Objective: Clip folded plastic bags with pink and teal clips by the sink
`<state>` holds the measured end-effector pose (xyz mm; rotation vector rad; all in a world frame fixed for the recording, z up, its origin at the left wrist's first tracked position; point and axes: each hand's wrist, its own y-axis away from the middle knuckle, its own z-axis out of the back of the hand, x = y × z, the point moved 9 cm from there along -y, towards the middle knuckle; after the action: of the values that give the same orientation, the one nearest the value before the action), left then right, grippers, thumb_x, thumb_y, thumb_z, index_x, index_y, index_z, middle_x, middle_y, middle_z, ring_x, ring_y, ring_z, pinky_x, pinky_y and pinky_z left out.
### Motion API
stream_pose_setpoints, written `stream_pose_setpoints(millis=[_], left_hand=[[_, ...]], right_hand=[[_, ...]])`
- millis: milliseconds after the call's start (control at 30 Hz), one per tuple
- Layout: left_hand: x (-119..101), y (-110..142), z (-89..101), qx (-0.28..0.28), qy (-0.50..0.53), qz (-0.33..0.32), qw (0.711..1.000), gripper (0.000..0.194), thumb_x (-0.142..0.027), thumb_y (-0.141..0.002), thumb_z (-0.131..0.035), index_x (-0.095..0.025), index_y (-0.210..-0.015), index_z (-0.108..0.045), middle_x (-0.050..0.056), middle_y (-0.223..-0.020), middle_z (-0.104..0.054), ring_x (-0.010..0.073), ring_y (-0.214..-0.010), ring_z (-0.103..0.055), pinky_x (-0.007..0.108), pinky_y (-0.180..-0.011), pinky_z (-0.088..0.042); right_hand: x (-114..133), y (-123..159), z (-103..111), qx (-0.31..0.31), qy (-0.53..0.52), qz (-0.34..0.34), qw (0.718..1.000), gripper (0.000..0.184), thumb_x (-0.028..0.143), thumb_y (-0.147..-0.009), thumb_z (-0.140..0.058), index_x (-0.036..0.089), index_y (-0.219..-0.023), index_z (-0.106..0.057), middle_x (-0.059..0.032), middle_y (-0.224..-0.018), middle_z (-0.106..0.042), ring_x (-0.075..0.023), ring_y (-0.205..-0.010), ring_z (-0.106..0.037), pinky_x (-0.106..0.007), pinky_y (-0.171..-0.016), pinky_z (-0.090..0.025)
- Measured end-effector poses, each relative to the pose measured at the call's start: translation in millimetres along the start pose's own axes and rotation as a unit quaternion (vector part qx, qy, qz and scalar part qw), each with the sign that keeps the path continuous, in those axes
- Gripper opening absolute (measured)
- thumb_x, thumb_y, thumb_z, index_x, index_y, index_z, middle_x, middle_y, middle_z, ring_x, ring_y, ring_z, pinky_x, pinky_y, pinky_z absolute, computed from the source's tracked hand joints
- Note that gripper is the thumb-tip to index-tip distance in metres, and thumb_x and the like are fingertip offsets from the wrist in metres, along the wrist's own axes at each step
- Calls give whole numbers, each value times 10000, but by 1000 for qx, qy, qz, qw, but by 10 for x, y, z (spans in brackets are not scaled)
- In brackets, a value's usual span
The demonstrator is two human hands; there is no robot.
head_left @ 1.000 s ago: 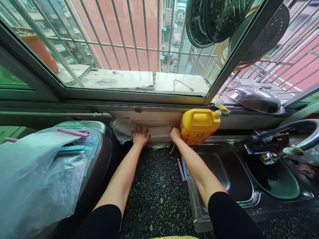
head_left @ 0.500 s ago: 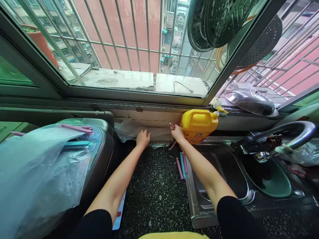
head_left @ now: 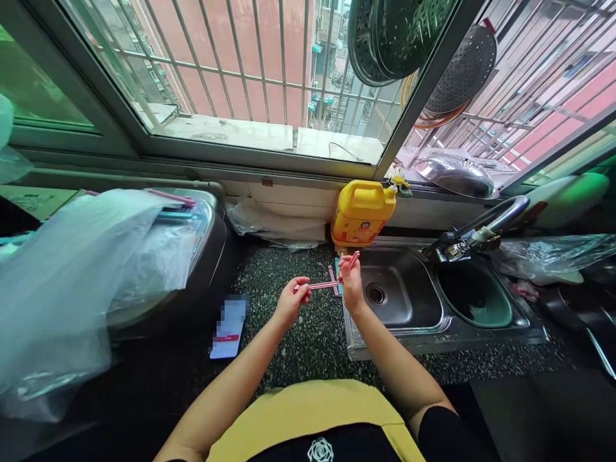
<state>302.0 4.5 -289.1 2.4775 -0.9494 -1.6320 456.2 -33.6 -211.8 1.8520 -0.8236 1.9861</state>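
Note:
Both my hands hold a thin pink bag clip (head_left: pixel 327 282) above the dark speckled counter (head_left: pixel 298 321). My left hand (head_left: pixel 291 300) pinches its left end. My right hand (head_left: pixel 350 282) grips the right end, where the clip bends upward and looks hinged apart. More clips, pink and teal (head_left: pixel 333 274), lie on the counter just behind my hands, by the sink's left rim. A yellow jug (head_left: pixel 360 212) stands at the back against the wall. A clear plastic bag (head_left: pixel 274 224) lies crumpled under the window sill to its left.
A steel double sink (head_left: pixel 409 301) with a curved tap (head_left: pixel 481 224) is at the right. An appliance draped in plastic bags (head_left: pixel 96 269) fills the left. A phone (head_left: pixel 230 326) lies on the counter. Steamer racks (head_left: pixel 399 38) hang at the window; a metal lid (head_left: pixel 455 174) rests on the sill.
My hands pulled back from the bag at the wall toward me. My right hand brought a pink clip along, and my left hand has taken hold of its other end. The view tilted back.

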Motion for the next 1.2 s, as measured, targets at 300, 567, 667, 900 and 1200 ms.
stream_pose_setpoints(millis=[300,567,667,900,1200], left_hand=[[-91,759,181,-15,-124,-78,989,288,-399,-658,-635,-160,-795,-552,-36,-575,-521,89,-506,-478,199,-470,-373],[-224,1220,97,16,-313,-127,941,324,-346,-791,-501,-149,-1029,-599,50,-804,-644,137,-654,-558,255,-608,-442],[-237,1298,50,31,-263,-105,959,369,-344,-768,-521,-136,-1067,-582,75,-886,-651,146,-701,-578,269,-640,-466],[-375,1439,29,0,-267,-133,954,237,-359,-704,-624,-171,-838,-569,14,-743,-608,128,-664,-554,241,-625,-445],[-649,1612,-22,-17,-471,-255,844,127,-319,-765,-568,-197,-736,-591,19,-702,-546,134,-639,-477,243,-601,-358]], right_hand=[[534,1144,-89,132,122,140,974,164,243,-889,-441,226,-1002,-559,-33,-853,-572,-137,-761,-539,-273,-669,-462],[676,1529,-279,204,272,278,899,395,123,-859,-473,241,-1235,-491,-82,-1031,-639,-192,-943,-572,-362,-780,-472],[705,1549,-304,194,298,292,888,411,115,-854,-470,233,-1247,-490,-79,-938,-648,-192,-843,-563,-353,-710,-473],[788,1589,-331,179,291,299,891,450,100,-855,-450,243,-1282,-458,-78,-894,-624,-194,-809,-521,-348,-688,-473],[816,1695,-368,199,293,320,879,366,131,-859,-473,196,-1219,-500,-79,-864,-624,-191,-791,-516,-342,-681,-472]])
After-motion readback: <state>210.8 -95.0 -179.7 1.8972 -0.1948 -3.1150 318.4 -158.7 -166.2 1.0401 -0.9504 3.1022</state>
